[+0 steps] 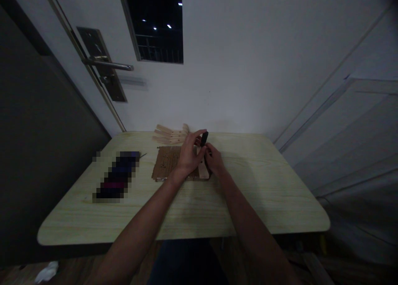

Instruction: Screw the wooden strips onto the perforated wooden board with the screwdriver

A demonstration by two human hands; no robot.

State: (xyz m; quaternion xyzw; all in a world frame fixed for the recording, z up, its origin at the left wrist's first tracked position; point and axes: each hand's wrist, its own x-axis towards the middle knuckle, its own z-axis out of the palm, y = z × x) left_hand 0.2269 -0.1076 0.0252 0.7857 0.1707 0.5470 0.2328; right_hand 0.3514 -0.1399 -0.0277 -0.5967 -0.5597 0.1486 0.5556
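Observation:
A piece of brown corrugated cardboard (166,162) with dark holes or marks lies on the table in front of me. On its right end rests a pale wooden piece (203,169), partly covered by my hands. My left hand (189,155) reaches over the cardboard, its fingers closed around a small black block-like object (204,138) that stands upright. Close beside it, my right hand (214,159) is closed at the lower end of the black object and the wooden piece. What its fingertips hold is hidden.
Several pale wooden strips (169,134) lie fanned out behind the cardboard, by the wall. To the left is a pixelated dark item (120,175) with a thin rod (143,155) near it. The wood-grain table (273,193) meets a white door with a metal handle (112,65).

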